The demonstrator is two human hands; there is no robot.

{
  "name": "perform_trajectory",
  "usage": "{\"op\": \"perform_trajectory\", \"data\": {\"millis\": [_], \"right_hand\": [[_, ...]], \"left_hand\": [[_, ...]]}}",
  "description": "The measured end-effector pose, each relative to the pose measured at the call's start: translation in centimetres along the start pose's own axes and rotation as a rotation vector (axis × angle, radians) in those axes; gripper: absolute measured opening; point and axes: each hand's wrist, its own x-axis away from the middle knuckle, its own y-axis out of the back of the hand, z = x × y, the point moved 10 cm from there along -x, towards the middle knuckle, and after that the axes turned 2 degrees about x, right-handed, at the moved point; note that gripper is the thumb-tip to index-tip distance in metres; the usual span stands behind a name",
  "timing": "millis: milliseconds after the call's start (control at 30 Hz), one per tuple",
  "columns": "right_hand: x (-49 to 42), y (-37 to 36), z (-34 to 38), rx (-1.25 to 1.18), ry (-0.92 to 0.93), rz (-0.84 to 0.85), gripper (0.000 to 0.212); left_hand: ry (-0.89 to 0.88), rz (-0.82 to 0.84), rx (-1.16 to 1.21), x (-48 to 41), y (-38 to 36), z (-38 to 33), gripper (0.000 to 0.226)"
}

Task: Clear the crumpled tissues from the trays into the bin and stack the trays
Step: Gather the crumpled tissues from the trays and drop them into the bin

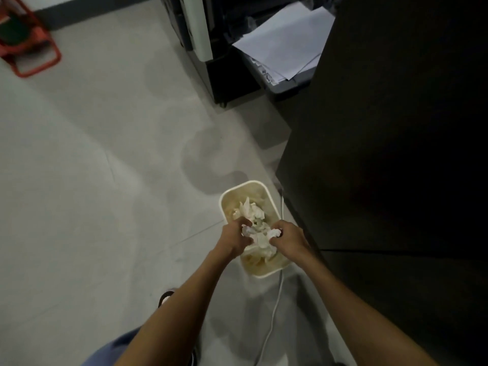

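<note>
Pale grey floor [92, 180] fills most of the frame, and a big dark cabinet or counter face [396, 154] takes the whole right side, too dim to read any detail. Top centre, a dark office machine [200, 30] with a white side panel stands on the floor, and beside it loose white sheets of paper [285, 40] lie fanned across a grey tray-like surface. Upper left corner, a red frame [29, 46], partly cut off by the edge, holds something dark green. Down to the lower middle now: a cream rectangular bin [264, 273] with rounded corners sits on the floor just beside the dark cabinet, and it is well filled with crumpled white tissues [250, 210], heaped from its far end to its near end. A thin white cable [274, 313] runs along the floor past the bin's right side toward the bottom of the frame. Both bare forearms reach in from the bottom edge and meet right over the bin's opening. The left hand [233, 240] has its fingers curled in around a crumpled white tissue [247, 230], and the right hand [289, 237] is closed the same way on another wad [274, 233]; the two wads sit close together above the heap. A dark shoe tip [165, 297] peeks out by the left forearm, with blue fabric [113, 350] at the bottom edge.
</note>
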Motion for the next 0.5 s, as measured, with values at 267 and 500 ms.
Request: {"op": "perform_trajectory", "data": {"millis": [267,500], "right_hand": [[1.1,1.9,0.1,0.067,-0.027,0.027,0.032],[7.6,9.1,7.1,0.088,0.031,0.000,0.039]], "left_hand": [[0.016,0.043,-0.082,0.8,0.5,-0.6,0.061],[-0.038,0.001,-0.098,7.1,6.2,-8.2,0.056]]}}
